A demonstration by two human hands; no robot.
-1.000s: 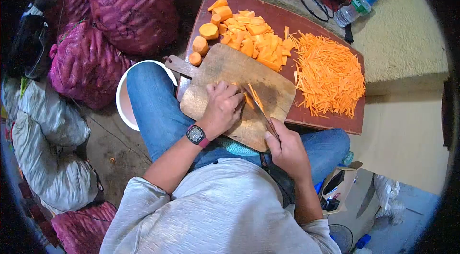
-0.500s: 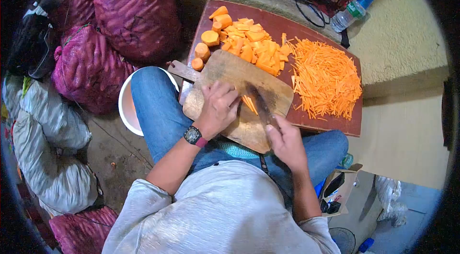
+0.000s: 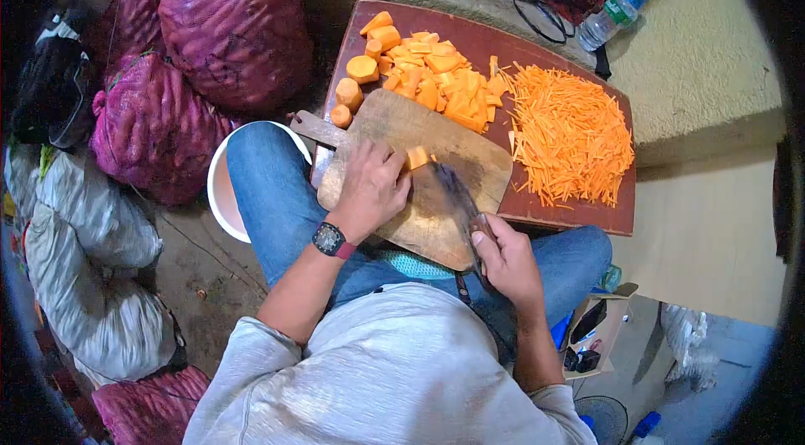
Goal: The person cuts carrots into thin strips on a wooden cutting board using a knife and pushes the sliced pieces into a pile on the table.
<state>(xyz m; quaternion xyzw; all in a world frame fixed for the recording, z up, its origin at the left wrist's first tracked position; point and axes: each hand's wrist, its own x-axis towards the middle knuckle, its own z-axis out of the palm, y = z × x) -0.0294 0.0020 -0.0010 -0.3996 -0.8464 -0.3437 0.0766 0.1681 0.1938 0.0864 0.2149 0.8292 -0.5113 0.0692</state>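
A wooden cutting board (image 3: pixel 444 231) lies across the front of a dark red board (image 3: pixel 537 214). My left hand (image 3: pixel 369 187) rests over its left half, fingers bent, beside a small orange piece (image 3: pixel 417 157); whether the fingers hold anything is hidden. In my right hand (image 3: pixel 507 256) is the handle of a knife (image 3: pixel 457 193), its blurred blade pointing up and left over the cutting board. Behind the board lie flat orange slices (image 3: pixel 457 93) and thicker chunks (image 3: pixel 362 69). A heap of thin orange strips (image 3: pixel 574 139) covers the right side.
Purple mesh sacks (image 3: pixel 235 21) and white sacks (image 3: pixel 92 277) stand at the left. A white tub (image 3: pixel 222 193) sits beside my left knee. A bottle (image 3: pixel 608 21) and a black cable (image 3: pixel 537 9) lie behind the red board. An open carton (image 3: pixel 599 336) is at the lower right.
The knife has moved slightly right and down, away from my left hand. The thin strips between hand and blade are no longer visible there; a wider orange piece shows a little higher up.
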